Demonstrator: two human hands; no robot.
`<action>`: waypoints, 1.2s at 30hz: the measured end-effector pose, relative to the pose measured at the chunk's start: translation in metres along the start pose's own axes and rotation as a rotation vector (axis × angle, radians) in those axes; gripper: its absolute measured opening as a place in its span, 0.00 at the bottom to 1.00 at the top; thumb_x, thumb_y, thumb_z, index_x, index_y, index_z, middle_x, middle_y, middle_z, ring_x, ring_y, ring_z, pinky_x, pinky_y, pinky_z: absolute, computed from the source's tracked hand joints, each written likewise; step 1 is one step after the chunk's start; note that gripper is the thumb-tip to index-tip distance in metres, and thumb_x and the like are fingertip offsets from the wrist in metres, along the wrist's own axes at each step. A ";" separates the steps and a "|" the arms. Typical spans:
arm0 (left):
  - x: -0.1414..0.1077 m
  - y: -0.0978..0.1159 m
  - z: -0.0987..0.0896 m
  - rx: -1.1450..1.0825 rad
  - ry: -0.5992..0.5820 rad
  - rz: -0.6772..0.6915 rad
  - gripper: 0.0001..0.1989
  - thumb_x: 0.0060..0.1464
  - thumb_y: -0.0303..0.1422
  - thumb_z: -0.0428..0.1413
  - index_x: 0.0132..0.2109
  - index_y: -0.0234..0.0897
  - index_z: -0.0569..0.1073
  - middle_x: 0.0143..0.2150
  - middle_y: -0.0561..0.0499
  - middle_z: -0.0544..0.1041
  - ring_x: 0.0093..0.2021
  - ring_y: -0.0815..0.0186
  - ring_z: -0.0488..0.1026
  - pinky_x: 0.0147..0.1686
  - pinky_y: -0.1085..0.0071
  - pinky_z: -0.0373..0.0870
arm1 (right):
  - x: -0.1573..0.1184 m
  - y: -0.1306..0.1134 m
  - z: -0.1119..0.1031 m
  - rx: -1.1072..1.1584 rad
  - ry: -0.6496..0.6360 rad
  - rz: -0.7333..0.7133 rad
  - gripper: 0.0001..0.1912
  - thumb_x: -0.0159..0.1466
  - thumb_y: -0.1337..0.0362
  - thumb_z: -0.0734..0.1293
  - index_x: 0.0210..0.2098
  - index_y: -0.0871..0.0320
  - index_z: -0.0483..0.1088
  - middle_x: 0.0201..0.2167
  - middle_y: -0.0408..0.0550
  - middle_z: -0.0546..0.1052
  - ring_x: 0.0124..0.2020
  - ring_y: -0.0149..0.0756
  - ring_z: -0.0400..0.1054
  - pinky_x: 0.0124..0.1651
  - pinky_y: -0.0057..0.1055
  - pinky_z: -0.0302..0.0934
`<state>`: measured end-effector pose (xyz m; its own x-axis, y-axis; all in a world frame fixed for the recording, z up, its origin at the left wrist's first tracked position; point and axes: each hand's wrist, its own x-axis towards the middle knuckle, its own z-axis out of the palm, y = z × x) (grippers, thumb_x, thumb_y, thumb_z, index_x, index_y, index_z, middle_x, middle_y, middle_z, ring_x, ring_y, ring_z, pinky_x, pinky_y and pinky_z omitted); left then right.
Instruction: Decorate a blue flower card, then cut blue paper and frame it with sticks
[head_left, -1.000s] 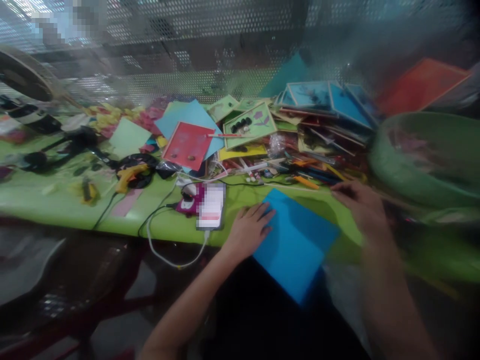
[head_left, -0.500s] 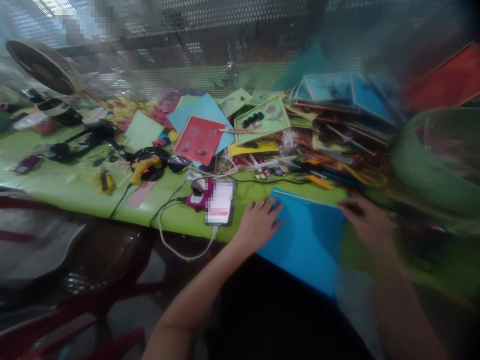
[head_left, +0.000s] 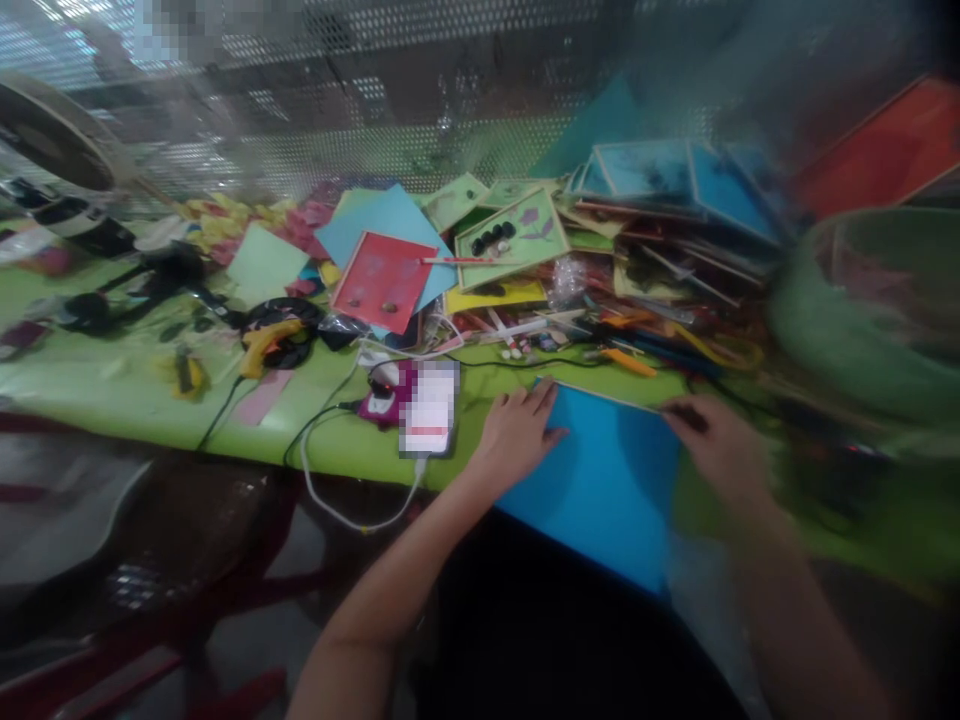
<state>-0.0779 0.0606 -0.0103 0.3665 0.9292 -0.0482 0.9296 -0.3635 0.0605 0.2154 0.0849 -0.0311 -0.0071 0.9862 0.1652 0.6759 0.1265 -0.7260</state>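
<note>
A blue sheet of card (head_left: 604, 480) lies at the table's near edge, partly over my lap. Along its far edge runs a thin pale strip (head_left: 611, 397), like a narrow wooden stick. My left hand (head_left: 517, 440) rests flat on the sheet's left side, fingers apart, fingertips at the strip's left end. At the far right corner, the thumb and fingers of my right hand (head_left: 716, 445) are closed on the strip's other end; the exact grip is dark and slightly blurred.
A phone (head_left: 429, 410) with a white cable lies left of the sheet, beside a purple power socket (head_left: 380, 400). Further left is a yellow glue gun (head_left: 266, 345). Framed coloured cards (head_left: 390, 280) and tools pile up behind. A green tub (head_left: 870, 310) stands at right.
My left fingertips have moved forward onto the strip's left end, which lay uncovered before. My right hand keeps its place at the other end. The whole view has shifted slightly.
</note>
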 end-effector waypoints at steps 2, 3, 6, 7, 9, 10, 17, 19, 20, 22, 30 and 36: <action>0.002 0.000 0.001 -0.002 0.003 -0.003 0.32 0.74 0.48 0.44 0.76 0.38 0.58 0.78 0.46 0.57 0.64 0.50 0.69 0.61 0.55 0.68 | -0.001 0.003 0.001 -0.026 0.004 -0.034 0.12 0.64 0.54 0.67 0.37 0.53 0.80 0.36 0.50 0.81 0.34 0.41 0.72 0.37 0.36 0.65; 0.002 0.000 0.001 -0.002 0.005 -0.004 0.32 0.74 0.47 0.45 0.77 0.38 0.58 0.78 0.46 0.58 0.64 0.49 0.69 0.61 0.54 0.68 | -0.001 0.004 0.001 -0.033 0.011 -0.044 0.12 0.64 0.54 0.67 0.37 0.53 0.80 0.36 0.50 0.80 0.34 0.41 0.72 0.37 0.36 0.65; 0.003 0.001 0.001 0.002 0.006 -0.014 0.32 0.73 0.46 0.46 0.77 0.38 0.58 0.77 0.44 0.61 0.64 0.48 0.69 0.60 0.53 0.68 | -0.002 0.009 -0.002 -0.038 0.092 -0.034 0.12 0.65 0.54 0.67 0.37 0.54 0.80 0.36 0.49 0.80 0.33 0.39 0.71 0.38 0.36 0.65; 0.004 0.001 0.001 0.007 0.008 -0.017 0.32 0.73 0.46 0.46 0.76 0.37 0.59 0.77 0.44 0.61 0.64 0.48 0.69 0.60 0.53 0.69 | -0.003 0.011 -0.004 -0.030 0.140 -0.018 0.12 0.65 0.54 0.68 0.38 0.54 0.80 0.36 0.49 0.81 0.33 0.39 0.71 0.38 0.36 0.65; 0.004 0.002 0.001 0.023 0.013 -0.018 0.32 0.73 0.46 0.46 0.76 0.37 0.59 0.77 0.45 0.61 0.63 0.47 0.70 0.59 0.52 0.69 | -0.004 0.016 -0.007 0.002 0.236 0.019 0.12 0.64 0.54 0.68 0.38 0.55 0.79 0.36 0.48 0.81 0.32 0.38 0.71 0.39 0.36 0.66; 0.004 0.002 0.000 0.033 0.014 -0.015 0.31 0.73 0.46 0.45 0.76 0.37 0.59 0.77 0.45 0.60 0.62 0.47 0.70 0.58 0.52 0.69 | -0.004 0.018 -0.008 0.025 0.266 0.036 0.12 0.63 0.54 0.68 0.38 0.55 0.79 0.36 0.48 0.81 0.32 0.38 0.71 0.39 0.36 0.66; 0.005 0.005 0.001 0.062 0.010 -0.021 0.31 0.74 0.46 0.44 0.76 0.36 0.60 0.77 0.46 0.60 0.60 0.46 0.71 0.56 0.50 0.70 | -0.006 0.017 -0.008 -0.061 0.048 -0.046 0.10 0.65 0.56 0.68 0.36 0.54 0.80 0.35 0.49 0.79 0.34 0.39 0.72 0.38 0.36 0.66; 0.004 0.006 0.002 0.061 0.021 -0.030 0.31 0.74 0.46 0.44 0.75 0.36 0.60 0.77 0.46 0.61 0.60 0.47 0.71 0.56 0.51 0.70 | -0.005 0.015 -0.007 -0.127 0.029 -0.078 0.11 0.66 0.57 0.67 0.36 0.54 0.80 0.35 0.49 0.78 0.35 0.40 0.72 0.39 0.37 0.66; 0.004 0.007 0.002 0.058 0.028 -0.034 0.31 0.74 0.46 0.44 0.75 0.36 0.61 0.77 0.45 0.61 0.60 0.47 0.71 0.56 0.52 0.70 | -0.005 0.015 -0.007 -0.151 0.032 -0.088 0.12 0.67 0.57 0.66 0.36 0.54 0.80 0.36 0.50 0.78 0.36 0.41 0.72 0.40 0.37 0.66; 0.003 0.007 0.001 0.050 0.034 -0.040 0.31 0.74 0.46 0.44 0.75 0.36 0.61 0.76 0.44 0.62 0.60 0.48 0.71 0.57 0.53 0.70 | -0.004 0.016 -0.006 -0.185 0.038 -0.101 0.13 0.68 0.57 0.65 0.37 0.54 0.80 0.36 0.50 0.78 0.37 0.42 0.73 0.41 0.38 0.66; 0.002 0.007 0.003 0.030 0.006 -0.050 0.33 0.74 0.48 0.43 0.76 0.36 0.58 0.78 0.47 0.59 0.62 0.49 0.71 0.59 0.53 0.70 | -0.002 0.029 -0.001 -0.221 0.046 -0.128 0.16 0.70 0.52 0.63 0.37 0.53 0.79 0.36 0.51 0.78 0.38 0.45 0.72 0.41 0.40 0.65; 0.001 0.004 0.010 -0.008 0.048 -0.034 0.32 0.74 0.47 0.44 0.76 0.36 0.59 0.77 0.48 0.60 0.70 0.50 0.64 0.67 0.54 0.64 | -0.016 0.017 -0.004 -0.311 0.125 -0.209 0.16 0.72 0.53 0.62 0.44 0.55 0.78 0.39 0.53 0.80 0.41 0.47 0.74 0.44 0.42 0.66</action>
<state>-0.0733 0.0590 -0.0202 0.3323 0.9432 -0.0022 0.9410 -0.3314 0.0679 0.2300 0.0710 -0.0439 -0.0915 0.9196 0.3822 0.8606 0.2661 -0.4342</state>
